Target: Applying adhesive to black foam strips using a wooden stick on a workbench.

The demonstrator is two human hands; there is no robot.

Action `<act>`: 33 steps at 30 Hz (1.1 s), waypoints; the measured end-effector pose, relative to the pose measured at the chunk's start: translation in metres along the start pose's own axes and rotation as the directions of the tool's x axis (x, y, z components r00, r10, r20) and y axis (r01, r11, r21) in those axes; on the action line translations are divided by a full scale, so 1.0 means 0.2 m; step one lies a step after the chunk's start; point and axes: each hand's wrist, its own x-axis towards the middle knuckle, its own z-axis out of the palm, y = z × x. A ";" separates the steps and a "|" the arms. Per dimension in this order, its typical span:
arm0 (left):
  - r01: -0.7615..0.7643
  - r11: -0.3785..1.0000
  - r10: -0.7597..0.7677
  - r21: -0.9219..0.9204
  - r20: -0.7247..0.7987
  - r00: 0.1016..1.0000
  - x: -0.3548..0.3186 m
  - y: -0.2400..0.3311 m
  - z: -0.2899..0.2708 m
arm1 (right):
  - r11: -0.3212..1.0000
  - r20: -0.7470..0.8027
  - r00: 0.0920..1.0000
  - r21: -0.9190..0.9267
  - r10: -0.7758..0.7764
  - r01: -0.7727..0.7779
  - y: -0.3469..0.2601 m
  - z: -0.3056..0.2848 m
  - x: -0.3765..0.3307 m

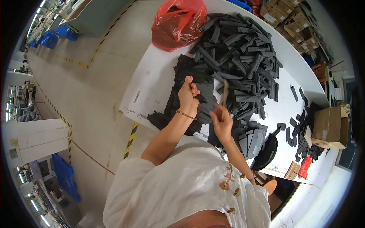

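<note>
My left hand (188,94) is closed, with a small dark piece of what looks like fabric (201,98) showing at its lower right side. Just to the right, my right hand (222,121) has its fingers curled together. From it rises a thin tan stick (225,93), slightly blurred; its exact kind I cannot make out. Under both hands lie flat, overlapping black pieces (184,72) spread over the white table (146,76). Beyond them and to the right is a large heap of rolled or folded black strips (243,57).
A red plastic bag (176,26) sits at the table's far left. On the right are a black pouch (267,152), scattered black pieces (294,129), an open cardboard box (330,127) and a small red bag (305,167). A raised white panel (292,62) borders the far side.
</note>
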 end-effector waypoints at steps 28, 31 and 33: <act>-0.199 0.400 -0.501 0.895 0.395 0.770 -0.53 -0.14 -0.08 | 0.965 -0.454 0.891 0.241 0.021 0.099 -0.18 -0.09 0.63; -0.183 0.213 -0.604 0.960 0.276 0.747 -0.58 -0.10 -0.20 | 0.941 -0.240 0.955 0.326 0.177 -0.092 -0.24 -0.21 0.70; -0.384 0.391 -0.103 0.836 0.455 0.885 -0.45 -0.02 -0.04 | 0.960 -0.172 0.969 0.248 0.177 -0.131 -0.23 -0.25 0.65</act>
